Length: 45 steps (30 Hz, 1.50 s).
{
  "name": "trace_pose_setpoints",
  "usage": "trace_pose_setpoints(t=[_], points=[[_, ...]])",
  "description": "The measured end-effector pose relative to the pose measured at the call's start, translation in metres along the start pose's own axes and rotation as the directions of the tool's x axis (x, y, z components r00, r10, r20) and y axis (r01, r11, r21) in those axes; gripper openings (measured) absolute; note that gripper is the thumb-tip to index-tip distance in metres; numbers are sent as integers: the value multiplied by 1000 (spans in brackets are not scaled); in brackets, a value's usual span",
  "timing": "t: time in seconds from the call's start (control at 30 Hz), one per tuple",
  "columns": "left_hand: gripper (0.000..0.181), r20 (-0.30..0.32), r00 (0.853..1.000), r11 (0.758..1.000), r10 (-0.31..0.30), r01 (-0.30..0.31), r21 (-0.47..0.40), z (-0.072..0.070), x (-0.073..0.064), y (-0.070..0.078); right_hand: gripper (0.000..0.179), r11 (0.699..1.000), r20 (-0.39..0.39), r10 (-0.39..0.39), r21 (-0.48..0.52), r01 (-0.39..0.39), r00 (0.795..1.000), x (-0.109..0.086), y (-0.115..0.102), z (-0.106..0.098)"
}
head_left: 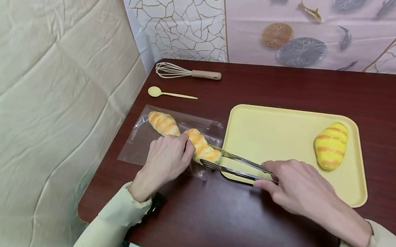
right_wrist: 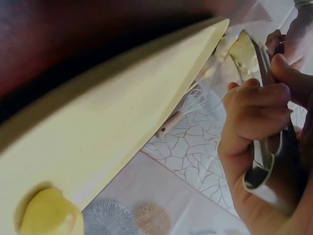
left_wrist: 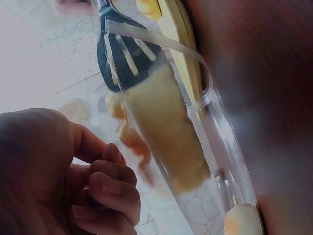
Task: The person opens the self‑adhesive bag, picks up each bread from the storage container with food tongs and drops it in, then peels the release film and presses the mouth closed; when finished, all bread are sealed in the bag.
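My left hand (head_left: 168, 155) pinches the upper film of a clear plastic bag (head_left: 137, 148) lying on the table. Inside the bag is a striped bread roll (head_left: 163, 124), its near end hidden behind that hand. In my right hand (head_left: 297, 189) is a pair of metal tongs (head_left: 242, 160), gripped near the rear end. Between the slotted tong tips (left_wrist: 129, 56) sits a second, twisted bread roll (head_left: 200, 146), at the bag's mouth and partly within it. The left wrist view shows the bag's raised rim (left_wrist: 146, 35) around the tongs and this roll.
A yellow tray (head_left: 272, 139) stands right of the bag, under the tongs, with a yellow striped bread roll (head_left: 331, 145) at its right side. Behind the bag lie a pale spoon (head_left: 171, 94) and a whisk (head_left: 190, 73). A fabric-covered wall (head_left: 33, 94) borders the table's left side.
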<state>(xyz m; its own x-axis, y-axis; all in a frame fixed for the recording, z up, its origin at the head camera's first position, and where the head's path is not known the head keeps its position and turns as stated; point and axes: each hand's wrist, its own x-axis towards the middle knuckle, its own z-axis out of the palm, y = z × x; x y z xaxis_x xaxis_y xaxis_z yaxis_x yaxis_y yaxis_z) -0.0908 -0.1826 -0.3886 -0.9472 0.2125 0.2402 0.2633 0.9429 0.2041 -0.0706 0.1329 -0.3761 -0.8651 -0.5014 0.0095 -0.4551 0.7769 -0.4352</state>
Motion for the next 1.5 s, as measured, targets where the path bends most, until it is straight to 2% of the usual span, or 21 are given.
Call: trace_pose_setpoints(t=[0.27, 0.6, 1.03, 1.5], points=[[33, -5, 1000, 1000, 3, -4, -11, -1, 0, 0, 34, 998, 9, -66, -9, 66, 998, 29, -3, 4], [34, -24, 1000, 1000, 8, -8, -1, -4, -2, -3, 32, 995, 57, -98, 23, 97, 994, 60, -12, 11], [33, -63, 997, 999, 40, -42, -25, -3, 1, -1, 35, 992, 44, -128, 29, 127, 991, 81, -20, 26], [31, -12, 1000, 999, 28, -28, -41, -5, 2, 2, 28, 987, 32, -156, -30, 157, 987, 96, -35, 32]])
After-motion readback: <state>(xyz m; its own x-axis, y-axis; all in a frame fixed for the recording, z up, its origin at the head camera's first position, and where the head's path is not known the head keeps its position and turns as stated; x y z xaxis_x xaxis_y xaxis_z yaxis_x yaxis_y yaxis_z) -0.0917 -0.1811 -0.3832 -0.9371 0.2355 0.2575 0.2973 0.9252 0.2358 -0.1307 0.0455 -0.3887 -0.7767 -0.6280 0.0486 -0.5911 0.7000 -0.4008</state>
